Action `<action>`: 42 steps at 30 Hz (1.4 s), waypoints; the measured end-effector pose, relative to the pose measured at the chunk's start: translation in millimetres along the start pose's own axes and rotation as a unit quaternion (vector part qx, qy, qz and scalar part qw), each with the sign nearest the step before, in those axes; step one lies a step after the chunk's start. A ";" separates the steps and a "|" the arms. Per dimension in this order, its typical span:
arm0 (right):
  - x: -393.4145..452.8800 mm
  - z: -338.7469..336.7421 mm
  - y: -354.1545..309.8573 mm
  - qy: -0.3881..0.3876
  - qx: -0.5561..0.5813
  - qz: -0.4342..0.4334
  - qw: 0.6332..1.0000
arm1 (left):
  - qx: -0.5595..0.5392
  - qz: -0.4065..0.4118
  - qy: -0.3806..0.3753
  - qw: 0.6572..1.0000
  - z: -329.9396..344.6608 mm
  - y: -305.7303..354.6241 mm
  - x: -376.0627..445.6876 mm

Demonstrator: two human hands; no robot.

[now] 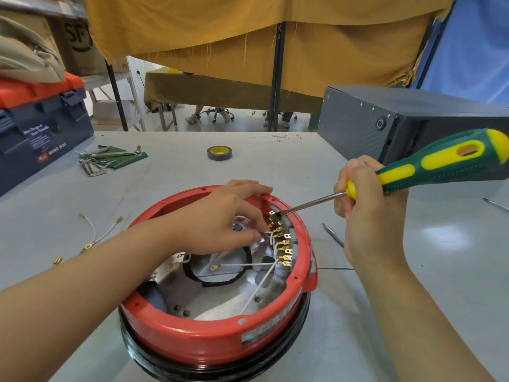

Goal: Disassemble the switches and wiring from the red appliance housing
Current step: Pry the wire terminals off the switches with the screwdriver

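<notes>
The round red appliance housing (209,337) lies open side up on the grey table. Inside its right wall sits a row of brass switch terminals (283,244) with white wires (259,288) running from them across the metal floor. My left hand (220,216) reaches into the housing and pinches a white wire beside the terminals. My right hand (366,205) grips a green and yellow screwdriver (429,166). Its flat tip rests against the top of the terminal block by the rim.
Loose white wires with brass lugs (91,238) lie left of the housing. Hex keys on a green pouch (110,158), a tape roll (219,153), a blue and red toolbox (35,128), a dark metal case (385,122) and a thin tool (334,235) surround it.
</notes>
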State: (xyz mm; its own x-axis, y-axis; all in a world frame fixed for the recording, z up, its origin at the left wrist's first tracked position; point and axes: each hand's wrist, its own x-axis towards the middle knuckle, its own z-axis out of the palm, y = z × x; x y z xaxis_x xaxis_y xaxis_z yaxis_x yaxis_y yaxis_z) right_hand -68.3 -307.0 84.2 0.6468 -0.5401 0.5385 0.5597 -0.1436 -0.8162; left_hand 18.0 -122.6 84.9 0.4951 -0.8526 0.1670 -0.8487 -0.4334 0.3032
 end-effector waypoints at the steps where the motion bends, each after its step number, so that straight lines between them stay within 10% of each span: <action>1: 0.1 -0.3 0.0 0.000 0.000 0.000 1.000 | -0.004 0.000 -0.004 1.000 -0.6 -0.3 -0.1; 9: 0.4 -1.4 -2.2 -0.001 -0.007 0.003 1.000 | -0.031 0.008 -0.002 0.999 -3.6 -2.6 -1.6; 18: 0.4 -2.0 -4.6 -0.029 -0.018 -0.029 0.999 | 0.183 -0.039 -0.094 0.978 -5.7 -3.0 4.6; 42: -9.2 0.0 -3.5 -0.100 -0.205 -0.174 0.958 | 0.104 -0.042 0.026 0.993 7.4 -1.2 6.5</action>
State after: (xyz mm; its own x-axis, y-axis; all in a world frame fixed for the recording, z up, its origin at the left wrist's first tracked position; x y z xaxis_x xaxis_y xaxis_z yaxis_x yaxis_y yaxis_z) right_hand -76.2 -301.5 82.1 0.5674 -0.2368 0.7887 0.5348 -0.6224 -0.5716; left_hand 20.9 -129.8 78.6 0.5707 -0.7969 0.1982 -0.8210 -0.5585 0.1184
